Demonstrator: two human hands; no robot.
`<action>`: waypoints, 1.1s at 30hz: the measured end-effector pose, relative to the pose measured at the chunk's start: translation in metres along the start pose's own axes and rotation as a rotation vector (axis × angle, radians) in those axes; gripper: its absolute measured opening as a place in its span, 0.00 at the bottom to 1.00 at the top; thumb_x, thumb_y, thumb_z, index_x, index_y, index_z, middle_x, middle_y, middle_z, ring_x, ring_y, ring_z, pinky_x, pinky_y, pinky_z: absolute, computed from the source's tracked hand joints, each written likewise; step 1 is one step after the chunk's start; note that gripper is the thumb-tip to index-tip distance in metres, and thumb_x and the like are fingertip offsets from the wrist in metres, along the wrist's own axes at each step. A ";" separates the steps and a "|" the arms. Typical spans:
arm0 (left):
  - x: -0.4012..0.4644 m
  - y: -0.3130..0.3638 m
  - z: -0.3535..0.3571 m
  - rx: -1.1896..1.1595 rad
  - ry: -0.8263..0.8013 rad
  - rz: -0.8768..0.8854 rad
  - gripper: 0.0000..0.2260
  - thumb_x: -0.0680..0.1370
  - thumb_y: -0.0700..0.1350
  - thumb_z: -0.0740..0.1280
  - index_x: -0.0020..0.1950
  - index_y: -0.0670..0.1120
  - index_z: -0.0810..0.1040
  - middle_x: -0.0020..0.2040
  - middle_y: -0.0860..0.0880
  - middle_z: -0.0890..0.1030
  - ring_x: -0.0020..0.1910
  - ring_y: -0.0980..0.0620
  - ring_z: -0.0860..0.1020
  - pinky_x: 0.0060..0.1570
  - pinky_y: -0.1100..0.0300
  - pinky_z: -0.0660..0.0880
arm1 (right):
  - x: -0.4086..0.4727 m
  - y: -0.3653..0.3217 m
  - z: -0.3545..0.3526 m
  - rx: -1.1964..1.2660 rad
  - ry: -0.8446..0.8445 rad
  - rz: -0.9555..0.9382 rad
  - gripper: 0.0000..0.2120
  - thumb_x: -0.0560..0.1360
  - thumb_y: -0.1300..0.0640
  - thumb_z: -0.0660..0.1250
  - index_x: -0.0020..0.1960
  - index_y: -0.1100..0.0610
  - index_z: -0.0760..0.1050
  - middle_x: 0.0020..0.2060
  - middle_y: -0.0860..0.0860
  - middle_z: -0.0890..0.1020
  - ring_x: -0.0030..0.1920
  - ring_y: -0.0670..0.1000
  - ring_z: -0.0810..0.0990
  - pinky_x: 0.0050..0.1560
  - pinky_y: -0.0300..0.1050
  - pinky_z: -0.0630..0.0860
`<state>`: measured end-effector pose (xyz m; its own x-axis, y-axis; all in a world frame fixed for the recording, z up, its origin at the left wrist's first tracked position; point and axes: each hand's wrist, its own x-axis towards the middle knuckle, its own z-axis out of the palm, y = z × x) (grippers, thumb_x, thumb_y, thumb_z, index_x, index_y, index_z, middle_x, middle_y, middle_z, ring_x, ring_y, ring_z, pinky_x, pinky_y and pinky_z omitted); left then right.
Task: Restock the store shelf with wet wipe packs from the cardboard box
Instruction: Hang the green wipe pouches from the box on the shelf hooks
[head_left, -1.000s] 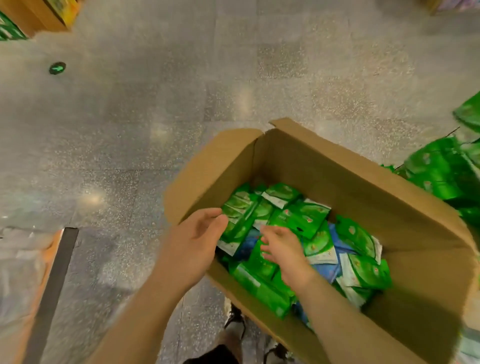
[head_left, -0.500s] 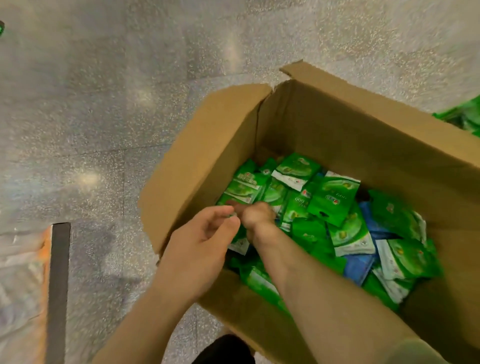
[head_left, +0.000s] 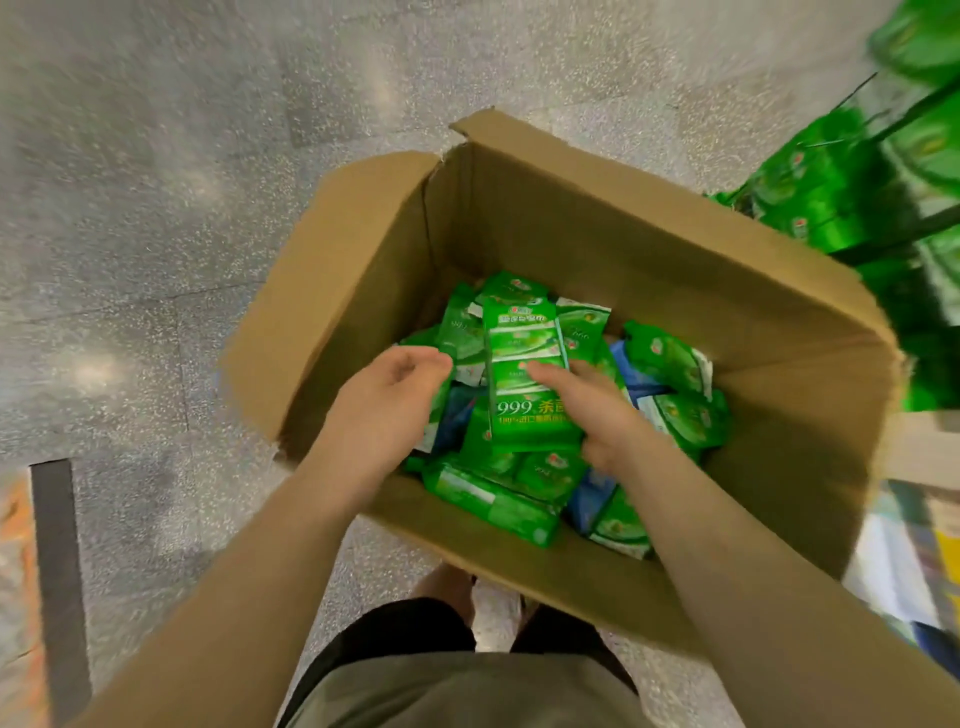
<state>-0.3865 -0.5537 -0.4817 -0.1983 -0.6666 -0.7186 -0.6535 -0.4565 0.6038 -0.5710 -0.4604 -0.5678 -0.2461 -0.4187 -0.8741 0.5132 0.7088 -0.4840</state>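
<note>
Looking straight down, one open cardboard box (head_left: 597, 228) sits on the speckled floor (head_left: 156, 208), and two bare hands are in it. Packs are too jumbled for an exact count: a dozen or more green wet wipe packs (head_left: 488, 499) heaped loose, with at least two blue packs (head_left: 634, 374) peeking between them.

Right hand (head_left: 597, 410) has the action: its grip holds a small stack of green packs (head_left: 524, 374), thumb laid across the front and the other fingers curled behind. Stack stands raised above the heap, long axis running away from the person, the printed "999" end nearest the body and the far end pointing toward the box's back wall. At least three packs seem layered in it; the exact number is hard to tell.

Left hand (head_left: 384, 405) hovers just beside the stack on its left, fingers loosely curled, grip half-open; whether it touches a pack cannot be told.

Off to the right, blurred green packs (head_left: 831, 197) fill a shelf (head_left: 914, 234) near the box.
</note>
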 end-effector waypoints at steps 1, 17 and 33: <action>-0.004 0.005 0.007 -0.043 -0.038 -0.016 0.19 0.70 0.66 0.64 0.59 0.63 0.76 0.56 0.60 0.80 0.55 0.56 0.79 0.59 0.48 0.77 | -0.015 -0.005 -0.008 0.041 -0.010 -0.024 0.16 0.76 0.50 0.74 0.62 0.52 0.79 0.50 0.53 0.88 0.49 0.56 0.88 0.55 0.58 0.83; -0.032 -0.010 -0.008 -0.674 -0.206 0.020 0.22 0.68 0.43 0.73 0.62 0.48 0.79 0.55 0.45 0.85 0.53 0.42 0.84 0.55 0.44 0.78 | 0.003 0.104 -0.023 -1.103 -0.222 -0.120 0.41 0.71 0.33 0.73 0.76 0.54 0.68 0.74 0.54 0.73 0.71 0.54 0.73 0.71 0.50 0.71; -0.017 -0.019 -0.042 -0.632 -0.123 0.055 0.15 0.72 0.41 0.70 0.58 0.50 0.81 0.53 0.46 0.85 0.50 0.45 0.85 0.48 0.48 0.82 | 0.032 0.110 0.012 -1.603 -0.069 -0.523 0.37 0.80 0.50 0.63 0.82 0.53 0.48 0.74 0.57 0.69 0.71 0.59 0.70 0.64 0.59 0.75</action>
<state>-0.3400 -0.5588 -0.4668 -0.3257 -0.6438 -0.6924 -0.0910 -0.7076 0.7007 -0.5124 -0.4030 -0.6481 -0.0516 -0.7700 -0.6359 -0.9094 0.2994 -0.2888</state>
